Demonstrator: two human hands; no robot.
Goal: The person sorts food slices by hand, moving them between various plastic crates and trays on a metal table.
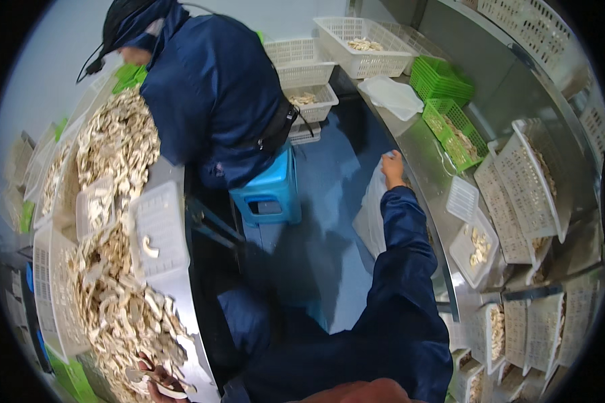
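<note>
At the bottom left, my left hand [162, 384] is closed around several pale dried slices, apparently mushroom, over a long heap of dried slices [126, 312] on the metal table. My right arm reaches out over the floor beside the right-hand counter, and my right hand [393, 169] grips the top of a translucent plastic bag [375, 214] that hangs down. On the left table, a white plastic tray [164, 226] holds a single curved slice [150, 248]. Beside it a small clear tray [95, 209] with slices rests on the heap.
A co-worker in dark blue [217, 95] sits on a blue plastic stool [275, 189]. The right counter [408, 136] bears a green basket [456, 136], stacked green baskets [438, 80], a white tray of slices [476, 252] and white baskets [522, 186]. More white baskets [363, 48] stand at the back.
</note>
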